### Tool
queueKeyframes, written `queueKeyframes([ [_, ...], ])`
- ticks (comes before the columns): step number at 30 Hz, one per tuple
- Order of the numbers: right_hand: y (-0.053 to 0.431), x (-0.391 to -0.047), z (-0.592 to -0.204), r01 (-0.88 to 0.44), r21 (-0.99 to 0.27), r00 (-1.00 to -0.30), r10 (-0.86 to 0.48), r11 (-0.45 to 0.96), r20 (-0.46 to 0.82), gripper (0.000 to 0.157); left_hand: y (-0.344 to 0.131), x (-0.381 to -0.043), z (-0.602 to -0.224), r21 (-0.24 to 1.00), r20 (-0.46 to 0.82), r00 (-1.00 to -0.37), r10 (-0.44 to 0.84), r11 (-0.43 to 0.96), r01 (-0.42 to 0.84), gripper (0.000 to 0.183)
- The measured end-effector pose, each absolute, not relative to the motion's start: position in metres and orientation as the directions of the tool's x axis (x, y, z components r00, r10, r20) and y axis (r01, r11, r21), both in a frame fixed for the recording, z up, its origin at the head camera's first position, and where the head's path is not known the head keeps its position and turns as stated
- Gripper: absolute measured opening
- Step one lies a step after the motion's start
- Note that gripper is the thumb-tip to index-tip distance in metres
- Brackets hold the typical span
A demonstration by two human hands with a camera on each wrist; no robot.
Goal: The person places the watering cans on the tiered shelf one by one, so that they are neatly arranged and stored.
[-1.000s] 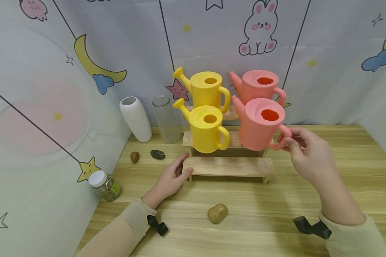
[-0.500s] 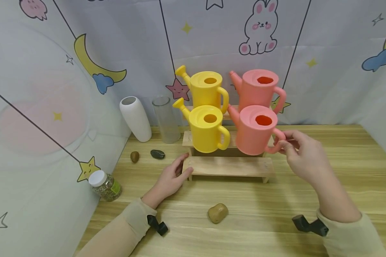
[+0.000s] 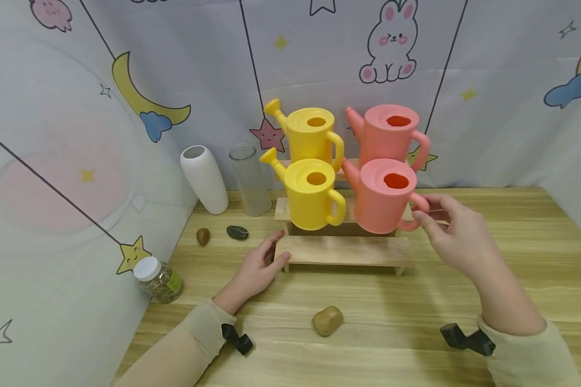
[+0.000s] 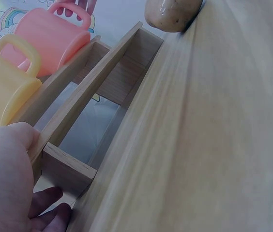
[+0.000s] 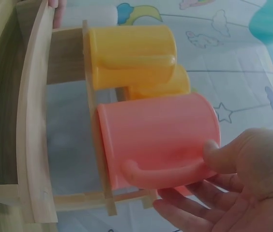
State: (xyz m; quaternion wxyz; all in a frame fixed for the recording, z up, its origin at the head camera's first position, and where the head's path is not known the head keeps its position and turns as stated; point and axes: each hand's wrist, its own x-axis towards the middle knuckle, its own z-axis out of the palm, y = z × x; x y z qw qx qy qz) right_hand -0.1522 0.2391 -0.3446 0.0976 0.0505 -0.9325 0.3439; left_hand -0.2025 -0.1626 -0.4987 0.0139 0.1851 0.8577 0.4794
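Observation:
A pink watering can [image 3: 384, 201] rests upright on the middle step of the tiered wooden stand [image 3: 344, 250], right of a yellow watering can [image 3: 310, 199]. My right hand [image 3: 460, 231] holds its handle; the right wrist view shows the thumb [image 5: 213, 151] at the handle's upper end and the fingers beyond it. My left hand [image 3: 254, 269] grips the left end of the lowest step, with the thumb on top and fingers low beside the leg. On the top step stand another yellow watering can [image 3: 310, 137] and another pink watering can [image 3: 387, 137].
A white vase [image 3: 205, 183] and a clear glass vase [image 3: 252, 185] stand left of the stand. Nearby lie a dark stone [image 3: 237, 232] and a small brown stone [image 3: 203, 236]. A lidded jar [image 3: 161, 282] sits at far left. A tan stone [image 3: 327, 321] lies in front.
The front pink watering can has moved left and down onto the middle step, with my right hand following. It barely shifts in the last half second. My left hand stays put.

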Motion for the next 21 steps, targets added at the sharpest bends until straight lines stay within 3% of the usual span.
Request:
queueKeyframes([
  [6, 0.238, -0.154, -0.345, -0.190, -0.661, -0.970, -0.032, 0.726, 0.243, 0.058, -0.164, -0.201, -0.498, 0.828, 0.142, -0.938, 0.316, 0.482, 0.288, 0.065],
  [10, 0.234, -0.153, -0.343, -0.262, -0.678, -0.926, 0.020, 0.686, 0.377, 0.048, -0.164, -0.201, -0.497, 0.830, 0.159, -0.937, 0.311, 0.471, 0.297, 0.065],
  [16, 0.233, -0.144, -0.341, -0.469, -0.514, -0.712, 0.036, 0.718, 0.701, 0.034, -0.158, -0.202, -0.502, 0.864, 0.193, -0.936, 0.296, 0.401, 0.305, 0.063],
  [21, 0.233, -0.138, -0.347, -0.594, -0.332, -0.529, -0.046, 0.733, 0.847, 0.042, -0.159, -0.199, -0.488, 0.869, 0.319, -0.931, 0.175, 0.338, 0.361, 0.056],
])
